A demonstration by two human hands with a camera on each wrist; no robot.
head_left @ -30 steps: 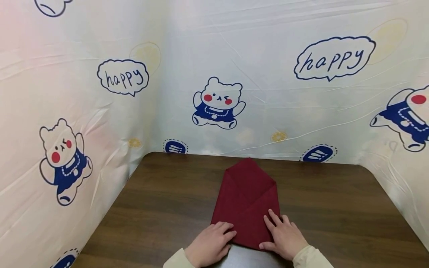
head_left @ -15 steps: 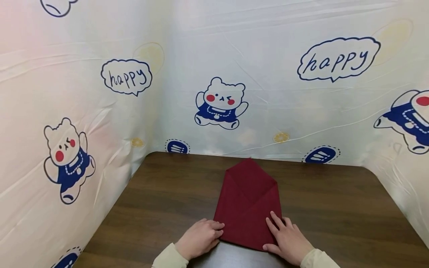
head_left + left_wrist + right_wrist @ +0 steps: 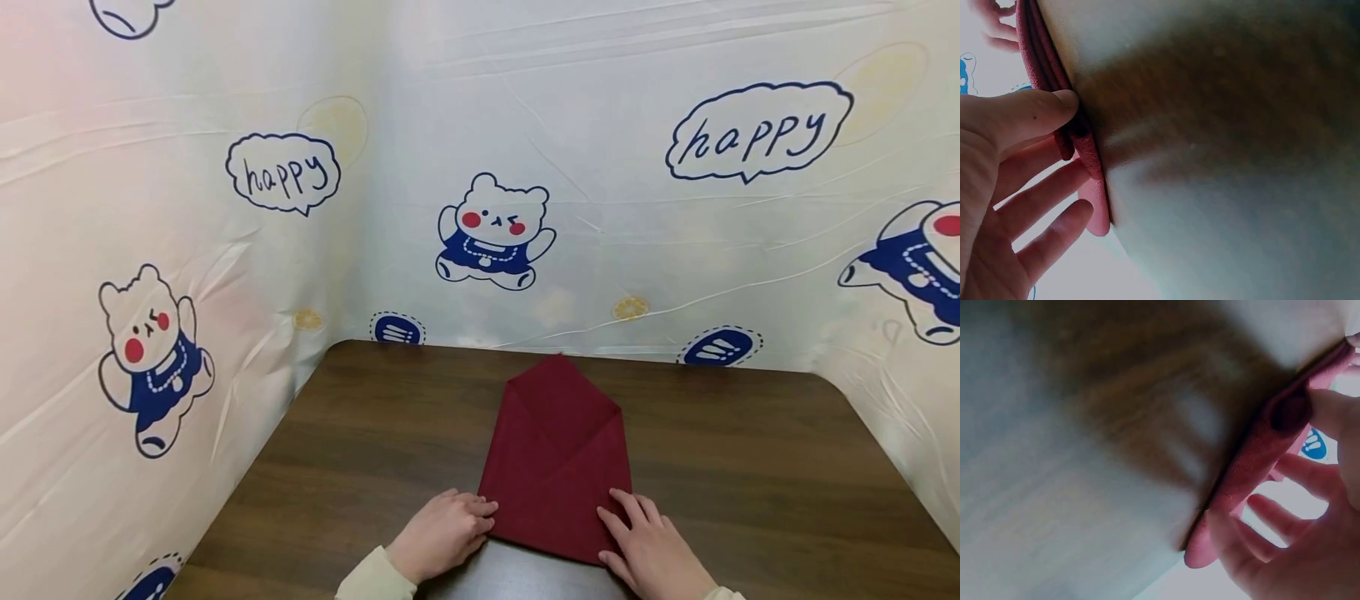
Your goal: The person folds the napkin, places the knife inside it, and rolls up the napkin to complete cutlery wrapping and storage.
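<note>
A dark red folded cloth [image 3: 558, 467] lies flat on the brown table, its pointed end away from me and two flaps meeting in a V near the far end. At its near left corner my left hand [image 3: 442, 533] pinches the edge, thumb [image 3: 1054, 106] against the layered fold in the left wrist view. My right hand [image 3: 660, 550] rests at the near right corner, fingers spread and relaxed. In the right wrist view the thumb [image 3: 1329, 412] touches the near edge, where a rolled fold gapes, and the fingers lie along the side.
The wooden table [image 3: 360, 433] has rounded far corners. Pale curtains [image 3: 600, 208] printed with bears and "happy" bubbles hang round its back and sides. The cloth's tip reaches close to the table's far edge.
My left hand has moved left off the cloth's top to its near left corner. The right hand has slid toward me along the right edge. The cloth keeps its folded shape.
</note>
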